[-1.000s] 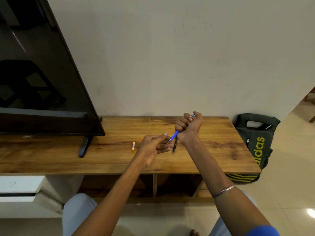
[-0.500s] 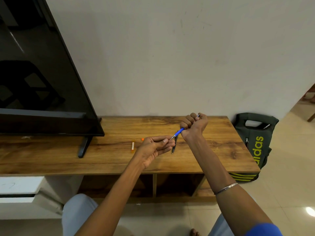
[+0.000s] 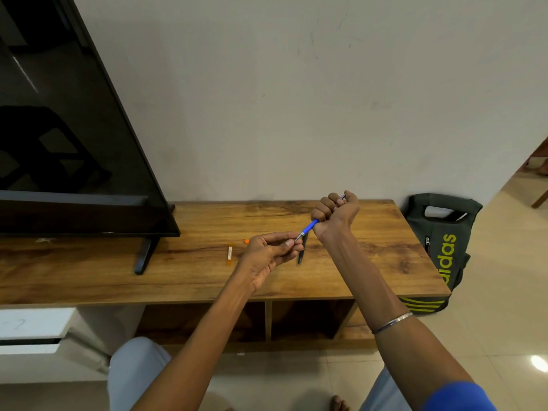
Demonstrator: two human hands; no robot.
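My right hand (image 3: 336, 215) grips a blue pen (image 3: 310, 226) in a fist above the wooden TV unit (image 3: 370, 256), the pen's silver tip slanting down to the left. My left hand (image 3: 271, 253) pinches that tip between thumb and fingers. A dark pen (image 3: 302, 252) lies on the wood just right of my left hand, partly hidden behind it. To the left lie a small orange stick-like piece (image 3: 229, 255) and a tiny orange bit (image 3: 246, 241).
A large black TV (image 3: 68, 137) on a stand foot (image 3: 144, 256) fills the left. A dark green bag (image 3: 441, 247) with yellow lettering leans against the unit's right end. Open shelves lie below the top; my knees and tiled floor are in front.
My right hand with the blue pen has drifted slightly right and up. My left hand's fingers have closed in on the pen's tip.
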